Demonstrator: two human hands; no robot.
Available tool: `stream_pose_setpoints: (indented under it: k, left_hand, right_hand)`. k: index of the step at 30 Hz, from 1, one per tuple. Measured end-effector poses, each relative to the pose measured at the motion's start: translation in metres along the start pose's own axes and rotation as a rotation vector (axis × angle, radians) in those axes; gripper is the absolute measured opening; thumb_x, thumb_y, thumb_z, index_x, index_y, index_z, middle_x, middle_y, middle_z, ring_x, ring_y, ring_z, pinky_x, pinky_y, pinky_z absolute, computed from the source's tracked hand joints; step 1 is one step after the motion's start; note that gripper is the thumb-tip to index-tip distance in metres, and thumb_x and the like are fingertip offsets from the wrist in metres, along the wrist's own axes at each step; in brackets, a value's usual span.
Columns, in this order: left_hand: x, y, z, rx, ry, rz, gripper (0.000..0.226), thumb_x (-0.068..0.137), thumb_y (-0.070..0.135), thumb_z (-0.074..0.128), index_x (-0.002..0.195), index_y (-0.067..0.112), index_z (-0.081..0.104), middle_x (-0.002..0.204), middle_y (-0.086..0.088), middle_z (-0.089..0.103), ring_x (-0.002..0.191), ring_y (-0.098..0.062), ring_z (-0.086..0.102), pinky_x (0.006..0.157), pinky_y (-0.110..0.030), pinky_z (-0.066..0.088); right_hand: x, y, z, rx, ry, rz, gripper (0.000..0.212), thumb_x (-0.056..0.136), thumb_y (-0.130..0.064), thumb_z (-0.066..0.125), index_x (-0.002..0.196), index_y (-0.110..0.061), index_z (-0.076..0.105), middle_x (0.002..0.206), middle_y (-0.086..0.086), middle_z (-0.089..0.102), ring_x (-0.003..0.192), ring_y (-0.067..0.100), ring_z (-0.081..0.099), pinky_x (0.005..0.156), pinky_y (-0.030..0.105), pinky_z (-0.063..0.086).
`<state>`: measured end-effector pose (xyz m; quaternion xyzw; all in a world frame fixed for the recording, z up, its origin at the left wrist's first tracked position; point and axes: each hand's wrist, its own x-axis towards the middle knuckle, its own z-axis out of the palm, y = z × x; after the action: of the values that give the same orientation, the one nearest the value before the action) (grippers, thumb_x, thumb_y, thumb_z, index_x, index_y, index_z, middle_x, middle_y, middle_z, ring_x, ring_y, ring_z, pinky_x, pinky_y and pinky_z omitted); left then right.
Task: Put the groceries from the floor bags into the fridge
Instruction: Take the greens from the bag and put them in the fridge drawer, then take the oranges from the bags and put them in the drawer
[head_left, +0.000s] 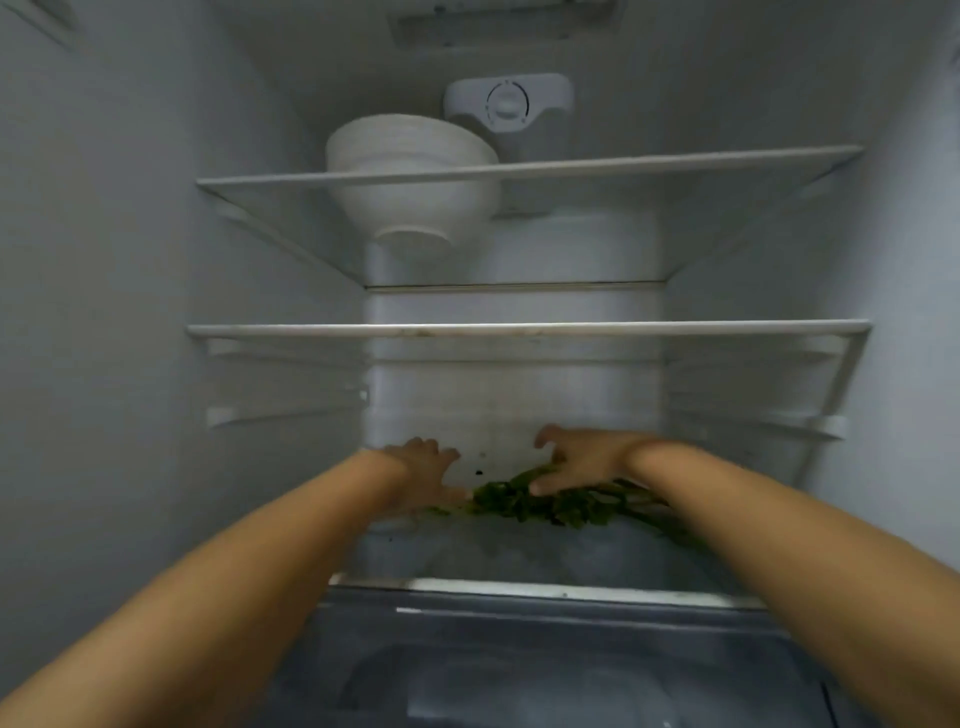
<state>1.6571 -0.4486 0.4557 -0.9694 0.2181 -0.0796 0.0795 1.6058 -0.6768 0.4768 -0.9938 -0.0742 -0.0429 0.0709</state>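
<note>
I see both arms reaching into the fridge (130, 312), where the leafy greens (550, 501) lie on the lowest glass shelf (519, 584). My right hand (582, 460) rests on the greens, fingers spread and slightly curled; my left hand (423, 470) lies just beside the leaves, fingers relaxed and apart.

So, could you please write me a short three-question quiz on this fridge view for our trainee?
1. True or false: the bowls stand on the top shelf.
2. Which shelf do the leafy greens lie on? A) top B) middle C) lowest
3. Fill in: the right hand rests on the ____, while the left hand lies beside them with spread fingers.

Key: 1 true; 2 C, the lowest shelf, above the drawer; 3 greens.
</note>
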Motion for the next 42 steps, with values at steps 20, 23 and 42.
stream_pose_setpoints:
  k: [20,23,42]
  left_hand:
    - [-0.202,0.068,0.013,-0.23,0.542,0.14,0.047,0.098,0.045,0.035,0.136,0.017,0.04,0.135,-0.01,0.049,0.12,-0.03,0.049,0.092,-0.041,0.042]
    - [-0.251,0.063,0.001,-0.227,0.548,0.092,0.045,0.098,0.045,0.035,0.133,0.016,0.042,0.133,-0.009,0.049,0.119,-0.03,0.05,0.09,-0.04,0.042]
    - [-0.673,0.087,0.207,-0.598,0.188,-0.574,0.043,0.097,0.045,0.039,0.129,0.018,0.046,0.125,-0.009,0.055,0.117,-0.028,0.052,0.093,-0.041,0.045]
  right_hand:
    - [-0.189,-0.085,0.056,-0.125,0.668,0.047,0.03,0.096,-0.038,0.045,0.114,-0.014,0.048,0.115,0.007,0.056,0.108,0.027,0.052,0.087,0.041,0.041]
    - [-0.217,-0.106,0.057,-0.072,0.666,0.024,0.031,0.096,-0.038,0.045,0.116,-0.015,0.048,0.116,0.006,0.057,0.108,0.026,0.053,0.088,0.041,0.042]
    - [-0.456,-0.318,0.291,0.0,0.167,-0.345,0.038,0.096,-0.039,0.046,0.126,-0.017,0.046,0.126,0.004,0.053,0.117,0.024,0.052,0.093,0.041,0.041]
